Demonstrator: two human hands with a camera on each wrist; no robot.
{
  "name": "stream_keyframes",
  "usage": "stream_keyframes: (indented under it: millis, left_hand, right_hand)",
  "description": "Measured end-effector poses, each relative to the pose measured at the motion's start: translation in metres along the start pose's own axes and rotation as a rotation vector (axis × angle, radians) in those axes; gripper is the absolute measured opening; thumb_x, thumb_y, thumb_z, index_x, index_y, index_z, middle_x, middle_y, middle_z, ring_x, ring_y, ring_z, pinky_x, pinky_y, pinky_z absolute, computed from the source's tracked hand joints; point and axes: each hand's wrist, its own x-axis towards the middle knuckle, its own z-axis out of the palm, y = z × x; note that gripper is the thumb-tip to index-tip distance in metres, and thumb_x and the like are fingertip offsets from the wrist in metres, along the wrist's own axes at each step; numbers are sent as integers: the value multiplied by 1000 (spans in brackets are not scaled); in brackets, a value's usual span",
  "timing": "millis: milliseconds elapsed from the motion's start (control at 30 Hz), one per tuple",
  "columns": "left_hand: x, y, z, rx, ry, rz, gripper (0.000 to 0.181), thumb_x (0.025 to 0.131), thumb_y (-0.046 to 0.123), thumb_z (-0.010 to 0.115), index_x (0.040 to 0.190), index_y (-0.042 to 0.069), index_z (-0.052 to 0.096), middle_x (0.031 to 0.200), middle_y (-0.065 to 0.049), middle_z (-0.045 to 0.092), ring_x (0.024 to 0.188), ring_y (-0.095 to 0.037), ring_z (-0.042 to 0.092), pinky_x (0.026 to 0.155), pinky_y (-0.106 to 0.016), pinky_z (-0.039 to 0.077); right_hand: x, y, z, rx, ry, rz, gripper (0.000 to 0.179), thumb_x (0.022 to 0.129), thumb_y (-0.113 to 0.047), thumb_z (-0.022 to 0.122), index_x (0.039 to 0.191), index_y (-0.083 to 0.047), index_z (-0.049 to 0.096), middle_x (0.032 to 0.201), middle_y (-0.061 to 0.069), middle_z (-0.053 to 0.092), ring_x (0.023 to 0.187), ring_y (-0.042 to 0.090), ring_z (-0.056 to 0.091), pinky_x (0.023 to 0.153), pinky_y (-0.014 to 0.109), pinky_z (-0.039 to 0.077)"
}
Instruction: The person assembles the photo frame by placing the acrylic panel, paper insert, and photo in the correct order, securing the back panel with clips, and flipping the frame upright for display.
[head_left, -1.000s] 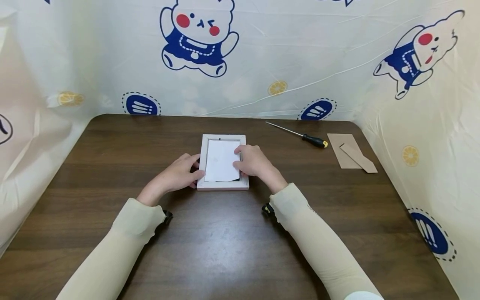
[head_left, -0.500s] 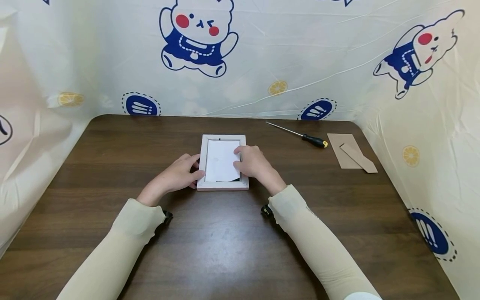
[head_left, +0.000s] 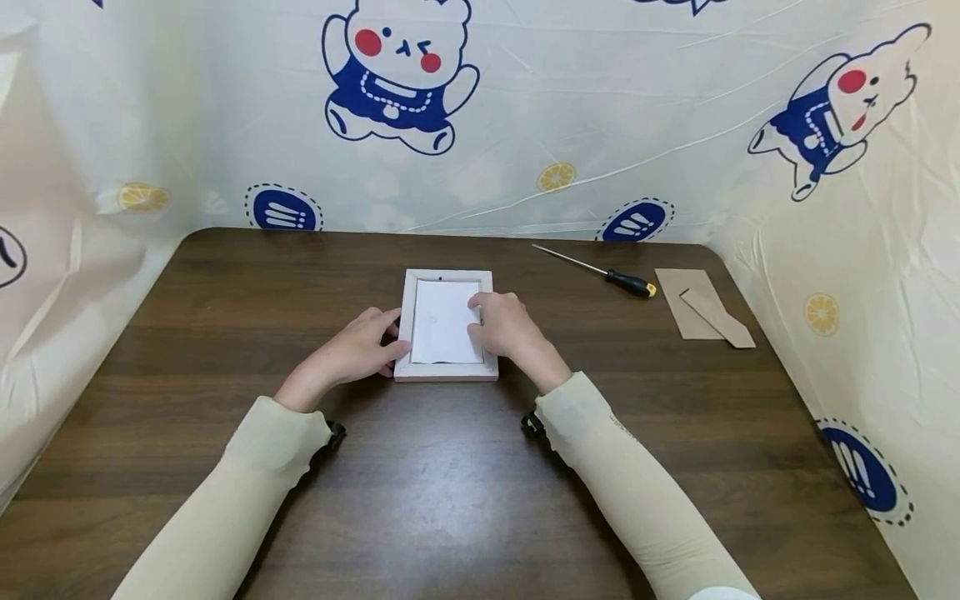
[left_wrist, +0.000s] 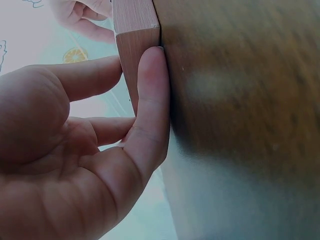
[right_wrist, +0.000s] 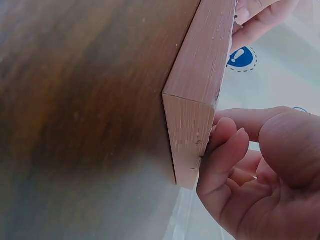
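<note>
A white picture frame [head_left: 446, 372] lies back side up on the table, with a sheet of white paper [head_left: 442, 325] in its recess. My left hand [head_left: 356, 346] grips the frame's left side, thumb on the top edge. In the left wrist view, one finger [left_wrist: 152, 80] lies along the frame's side wall. My right hand [head_left: 510, 325] reaches over the frame's right side, with thumb and index fingertip on the paper's right edge. The right wrist view shows its other fingers [right_wrist: 217, 165] curled beside the frame's corner; whether it pinches the paper I cannot tell.
A screwdriver [head_left: 630, 283] with a black and yellow handle lies at the back right of the brown wooden table [head_left: 450, 483]. Beyond it rests a brown backing board [head_left: 678, 321] with its stand leg [head_left: 720, 318]. A printed curtain [head_left: 517, 108] surrounds the table.
The paper's lower right corner has shifted slightly right, and the dark gap beside it in the recess is now covered. Both hands have stayed nearly in place.
</note>
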Motion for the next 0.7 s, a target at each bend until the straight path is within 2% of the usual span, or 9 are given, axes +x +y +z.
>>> stream_keyframes:
  millis: [167,333,467,567,700]
  left_hand:
    - [1,0,0,9,2,-5,67,109,17,58,163,-9,26,136,-30,45,79,-20,74,76,-34,65]
    - [1,0,0,15,8,-12,67,109,16,58,163,-8,27,136,-29,45,78,-19,74,76,-33,65]
    - [1,-1,0,14,8,-9,68,109,17,58,163,-8,26,136,-29,45,79,-19,74,76,-33,65]
    - [1,-1,0,8,5,-7,68,109,17,58,163,-9,26,136,-29,45,80,-20,74,76,-34,65]
    - [1,0,0,-15,1,-12,69,109,16,59,163,-10,25,137,-31,44,81,-22,74,76,-34,65]
  right_hand:
    - [-1,1,0,-3,10,-6,39,104,-15,66,143,-6,65,139,17,67,108,28,62,95,41,58]
    - [-4,6,-3,24,34,-48,41,103,-15,65,143,-6,64,134,17,70,104,26,63,92,40,56]
    - [-10,19,-16,93,67,-87,42,101,-14,63,142,-4,64,102,16,77,82,23,71,75,38,60]
    - [-15,36,-32,134,107,-103,40,101,-15,64,139,-4,64,78,8,72,62,20,69,63,37,57]
    - [-22,69,-59,128,193,-100,36,102,-17,67,135,-4,67,78,4,72,64,16,69,66,35,54]
